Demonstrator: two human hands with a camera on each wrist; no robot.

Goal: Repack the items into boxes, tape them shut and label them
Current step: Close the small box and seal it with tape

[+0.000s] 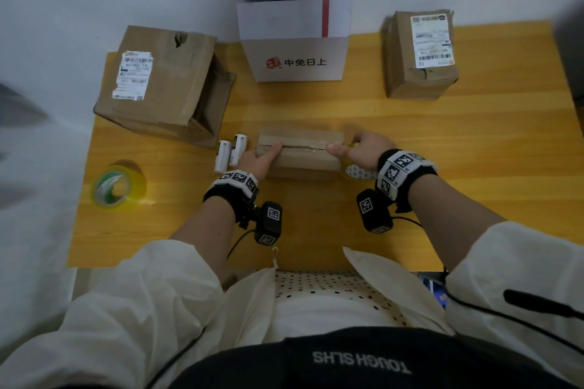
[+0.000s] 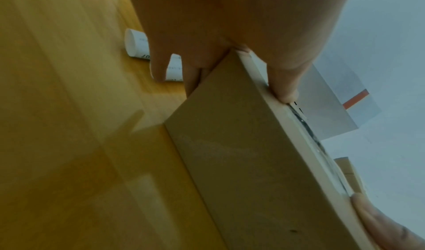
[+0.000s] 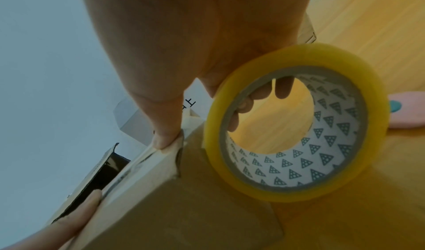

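Observation:
A small brown cardboard box (image 1: 300,151) lies mid-table with its flaps closed. A strip of clear tape (image 1: 313,147) runs along its top seam. My left hand (image 1: 260,156) grips the box's left end, thumb (image 2: 285,90) on the top seam and fingers down the end face. My right hand (image 1: 357,148) holds a yellowish roll of clear tape (image 3: 368,83) beside the box's right end, with its fingers hooked through the core. Its thumb (image 3: 165,137) presses the tape down on the seam near the right edge.
Two white cylinders (image 1: 230,151) lie just left of the box. A second tape roll (image 1: 117,186) sits at the table's left. At the back stand a large brown box (image 1: 164,82), an open white box (image 1: 297,41) and a labelled brown box (image 1: 420,57). A pink object (image 3: 404,115) lies to the right.

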